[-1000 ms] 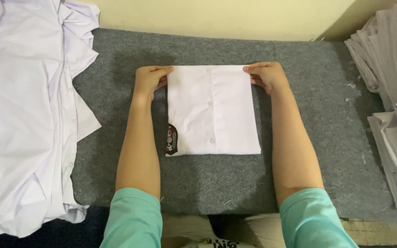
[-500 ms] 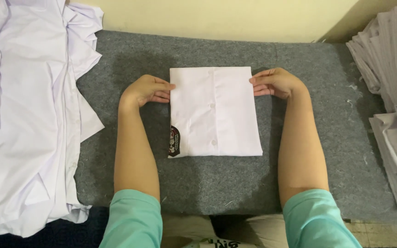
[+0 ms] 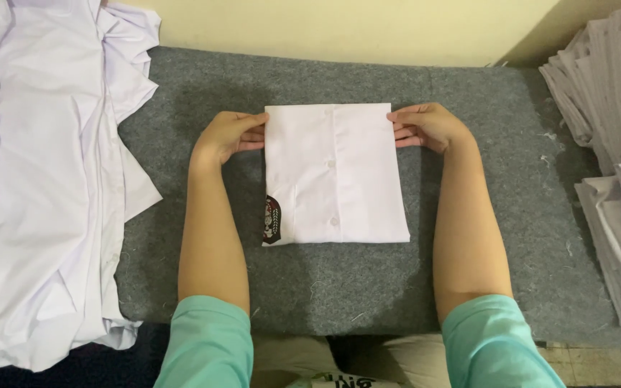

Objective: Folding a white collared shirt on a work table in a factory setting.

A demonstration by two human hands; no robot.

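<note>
Both of my hands now sit at the upper corners of the folded white shirt (image 3: 334, 172), where a second ago they were laid over its top edge and then had drawn off to the sides. My left hand (image 3: 230, 136) rests with its fingers loosely curled, the tips touching the shirt's left edge near the top; my right hand (image 3: 425, 126) mirrors it on the right edge, fingers half bent and pinching lightly at the cloth rather than gripping it. The shirt itself has barely shifted: it lies flat as a neat rectangle in the middle of the grey felt table (image 3: 497, 215), button strip running down its centre and a dark badge (image 3: 272, 220) peeking out at its lower left corner. To me that says the fold is finished and I am only squaring its sides. Further out, a heap of unfolded white shirts (image 3: 37, 187) spreads over the left end of the table, and a stack of folded white cloth (image 3: 612, 129) stands at the right, well apart from my hands.
</note>
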